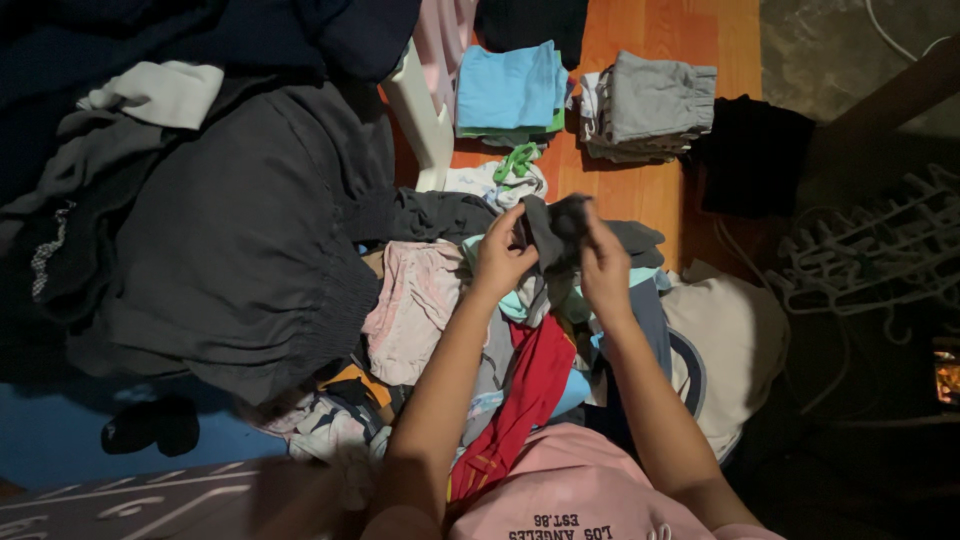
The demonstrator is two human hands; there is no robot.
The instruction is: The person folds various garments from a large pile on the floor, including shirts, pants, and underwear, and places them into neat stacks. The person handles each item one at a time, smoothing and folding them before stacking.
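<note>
A big dark grey garment (pixel 230 240) sprawls over the left of the floor (pixel 670 40), the largest thing among the loose laundry. Beside it, at the middle near the person, lies a mixed heap (pixel 520 370) holding a pale pink piece (pixel 415 305), a red piece (pixel 530 385) and a cream piece (pixel 725 340).

Toward the far edge of the floor sit three folded stacks: one blue (pixel 508 88), one grey (pixel 650 105), one black (pixel 755 155). White hangers (pixel 870 250) lie in a tangle at the right edge.

Above the heap, two hands hold one small dark grey cloth (pixel 555 228), soft, crumpled and somewhat blurred. The left hand (pixel 500 262) is closed, pinching its left side; the right hand (pixel 603 265) is closed, gripping its right side. The heap lies directly beneath, crowding the hands.
</note>
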